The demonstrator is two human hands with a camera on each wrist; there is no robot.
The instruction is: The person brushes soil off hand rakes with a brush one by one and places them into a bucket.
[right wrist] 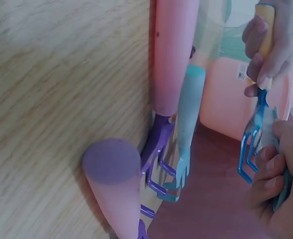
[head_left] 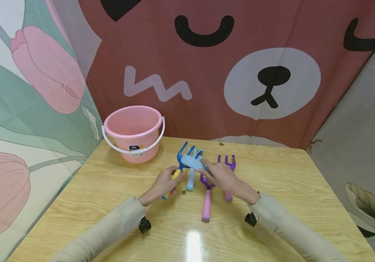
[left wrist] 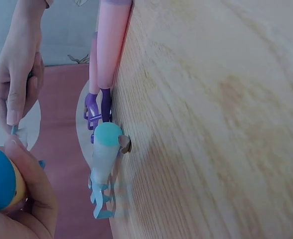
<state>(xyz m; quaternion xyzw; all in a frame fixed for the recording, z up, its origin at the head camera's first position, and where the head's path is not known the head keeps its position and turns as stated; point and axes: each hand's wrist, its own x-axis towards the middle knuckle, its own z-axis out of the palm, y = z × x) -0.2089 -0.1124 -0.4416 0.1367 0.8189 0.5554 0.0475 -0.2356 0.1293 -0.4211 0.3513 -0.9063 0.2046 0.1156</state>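
Observation:
My left hand (head_left: pixel 164 181) grips the yellow handle of a blue hand rake (head_left: pixel 180 160), its tines raised off the table. In my right hand (head_left: pixel 225 178) is a light-blue, flat, round-ended tool (head_left: pixel 192 162) with a teal part (right wrist: pixel 284 191); its exact kind cannot be told. The tool's end overlaps the blue tines in the head view; whether they touch is unclear. Below lies a light-blue hand rake (head_left: pixel 190 179). Two purple rakes with pink handles, one nearer (head_left: pixel 206 205) and one farther right (head_left: pixel 228 196), lie beneath and beside my right hand, which partly hides them.
A pink bucket (head_left: pixel 135 147) with a white handle stands at the table's back left. Small brown bits (head_left: pixel 184 192) lie on the wooden table (head_left: pixel 272 189). A curtain with a bear print (head_left: pixel 207 72) hangs behind the back edge.

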